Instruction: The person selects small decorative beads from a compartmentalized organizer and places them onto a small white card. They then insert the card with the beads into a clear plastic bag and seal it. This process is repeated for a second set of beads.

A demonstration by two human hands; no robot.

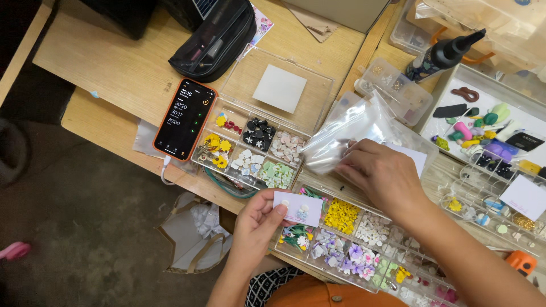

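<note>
Left hand [257, 224] pinches card [298, 208] — right hand [382, 173] grips bag [348, 132].

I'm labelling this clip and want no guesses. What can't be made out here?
Head view only:
- Right hand: its fingers are tucked behind the clear plastic bag, so the grip is unclear.
- Small card in the left hand: the pieces on it are too small to identify.
- Lower bead organizer: cut off by the bottom edge.
</note>
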